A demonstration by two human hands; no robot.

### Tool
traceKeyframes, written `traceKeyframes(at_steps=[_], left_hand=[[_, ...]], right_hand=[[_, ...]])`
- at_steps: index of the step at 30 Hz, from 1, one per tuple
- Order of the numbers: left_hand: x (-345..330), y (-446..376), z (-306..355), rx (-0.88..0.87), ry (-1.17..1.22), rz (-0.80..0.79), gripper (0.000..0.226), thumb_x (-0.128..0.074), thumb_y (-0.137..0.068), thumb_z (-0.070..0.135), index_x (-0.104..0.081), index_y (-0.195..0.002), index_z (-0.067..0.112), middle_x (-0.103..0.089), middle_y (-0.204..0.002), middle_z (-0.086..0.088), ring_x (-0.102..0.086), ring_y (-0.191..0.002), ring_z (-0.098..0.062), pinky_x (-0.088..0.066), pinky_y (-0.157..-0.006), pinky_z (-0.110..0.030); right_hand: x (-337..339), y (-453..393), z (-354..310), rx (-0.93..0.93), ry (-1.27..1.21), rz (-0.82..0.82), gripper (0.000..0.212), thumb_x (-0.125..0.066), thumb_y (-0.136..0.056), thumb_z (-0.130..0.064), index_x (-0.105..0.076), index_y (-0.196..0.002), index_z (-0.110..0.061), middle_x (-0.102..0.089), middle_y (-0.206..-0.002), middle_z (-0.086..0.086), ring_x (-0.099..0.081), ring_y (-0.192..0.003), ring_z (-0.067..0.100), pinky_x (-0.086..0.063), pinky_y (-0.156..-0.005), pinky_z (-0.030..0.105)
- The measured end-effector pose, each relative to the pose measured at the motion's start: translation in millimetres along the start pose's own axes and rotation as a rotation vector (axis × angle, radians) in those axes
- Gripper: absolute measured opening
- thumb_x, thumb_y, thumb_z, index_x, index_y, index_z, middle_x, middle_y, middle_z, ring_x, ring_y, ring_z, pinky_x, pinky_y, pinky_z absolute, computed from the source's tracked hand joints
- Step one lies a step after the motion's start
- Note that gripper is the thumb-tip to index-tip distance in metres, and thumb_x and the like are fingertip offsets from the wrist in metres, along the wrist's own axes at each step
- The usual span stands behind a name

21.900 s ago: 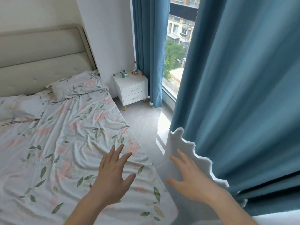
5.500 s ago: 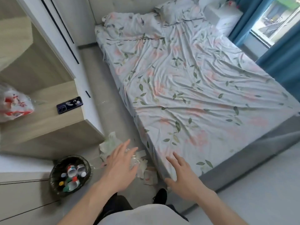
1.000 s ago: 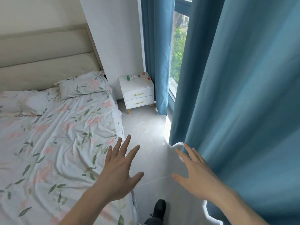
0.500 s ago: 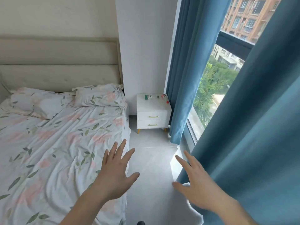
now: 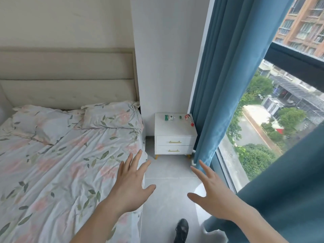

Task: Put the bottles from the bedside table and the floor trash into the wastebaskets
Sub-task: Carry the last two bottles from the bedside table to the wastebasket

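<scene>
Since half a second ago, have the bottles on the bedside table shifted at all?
No. The bottles lie along the back of the bedside table top as before, the red-capped one nearest the curtain; only the camera moved.

White bedside table [image 5: 175, 128] with gold drawer handles [image 5: 175, 142], green-labelled bottle [image 5: 168, 117] and red-labelled bottle [image 5: 187, 116] with red cap [image 5: 192, 124] on top, teal-blue curtains [image 5: 222, 81], pale sheet [image 5: 66, 165] printed with green leaves and pink blossoms, beige headboard [image 5: 68, 79], grey floor tiles [image 5: 168, 190], black shoe [image 5: 181, 229]

A floral-sheeted bed [image 5: 61, 163] with pillows [image 5: 112, 116], blue curtains [image 5: 219, 85] beside a window [image 5: 263, 128]
</scene>
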State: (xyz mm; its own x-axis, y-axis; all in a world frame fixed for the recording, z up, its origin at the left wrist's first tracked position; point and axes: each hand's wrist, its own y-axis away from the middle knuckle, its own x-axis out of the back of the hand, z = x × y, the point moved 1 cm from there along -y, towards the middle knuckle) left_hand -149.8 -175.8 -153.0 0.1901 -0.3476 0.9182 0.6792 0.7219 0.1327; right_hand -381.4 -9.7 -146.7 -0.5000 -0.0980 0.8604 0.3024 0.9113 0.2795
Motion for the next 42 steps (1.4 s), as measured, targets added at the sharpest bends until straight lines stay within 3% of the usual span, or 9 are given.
traceKeyframes(at_steps=[5,18,28,34,39,42], left_hand=[[9.1,-93.4,6.3,0.022,-0.002,0.002,0.076,-0.051,-0.096,0.060,-0.013,-0.159,0.043,0.029,-0.164,0.017,0.031,-0.151,-0.013,0.011,-0.126,-0.040],[30.4,-304.5,20.2,0.123,0.034,-0.011,0.075,-0.053,-0.095,0.057,-0.017,-0.159,0.040,0.025,-0.165,0.017,0.024,-0.153,-0.015,0.003,-0.127,-0.042],[17.2,-471.3,-39.3,0.177,0.025,-0.112,0.076,-0.053,-0.094,0.055,-0.018,-0.160,0.036,0.022,-0.167,0.010,0.022,-0.155,-0.020,0.005,-0.127,-0.044],[17.9,-590.3,-68.8,0.127,-0.049,-0.218,0.081,-0.054,-0.091,0.057,-0.019,-0.161,0.034,0.017,-0.169,0.002,0.017,-0.156,-0.026,0.003,-0.127,-0.045],[-5.0,-691.7,-66.2,0.087,-0.111,-0.362,0.083,-0.057,-0.089,0.055,-0.023,-0.160,0.029,0.010,-0.170,-0.002,0.011,-0.157,-0.029,-0.001,-0.127,-0.046],[-22.6,-749.9,-61.5,0.073,-0.134,-0.410,0.083,-0.056,-0.088,0.054,-0.024,-0.160,0.029,0.008,-0.171,-0.002,0.008,-0.157,-0.027,-0.004,-0.127,-0.042]], right_hand=[[29.6,-78.1,40.1,0.000,-0.040,-0.001,0.085,-0.055,-0.091,-0.067,-0.009,-0.159,-0.045,0.018,-0.167,-0.019,0.002,-0.158,0.016,-0.024,-0.125,0.042],[123.0,-294.0,111.5,0.036,-0.080,-0.051,0.086,-0.057,-0.091,-0.063,-0.012,-0.161,-0.039,0.012,-0.169,-0.014,0.000,-0.158,0.017,-0.022,-0.125,0.036],[141.0,-453.3,147.5,-0.052,-0.109,-0.122,0.084,-0.060,-0.092,-0.059,-0.014,-0.160,-0.042,0.008,-0.169,-0.016,-0.004,-0.157,0.014,-0.025,-0.122,0.031],[155.7,-546.7,172.4,-0.133,-0.120,-0.110,0.086,-0.060,-0.085,-0.062,-0.019,-0.158,-0.042,0.003,-0.166,-0.020,-0.018,-0.155,0.022,-0.028,-0.122,0.035],[159.7,-604.1,208.8,-0.259,-0.222,-0.189,0.078,-0.063,-0.089,-0.054,-0.029,-0.157,-0.038,-0.001,-0.170,-0.011,-0.012,-0.156,0.022,-0.020,-0.123,0.034],[163.9,-645.4,233.4,-0.308,-0.255,-0.215,0.084,-0.063,-0.089,-0.056,-0.024,-0.160,-0.034,0.001,-0.170,-0.011,-0.012,-0.156,0.019,-0.020,-0.125,0.034]])
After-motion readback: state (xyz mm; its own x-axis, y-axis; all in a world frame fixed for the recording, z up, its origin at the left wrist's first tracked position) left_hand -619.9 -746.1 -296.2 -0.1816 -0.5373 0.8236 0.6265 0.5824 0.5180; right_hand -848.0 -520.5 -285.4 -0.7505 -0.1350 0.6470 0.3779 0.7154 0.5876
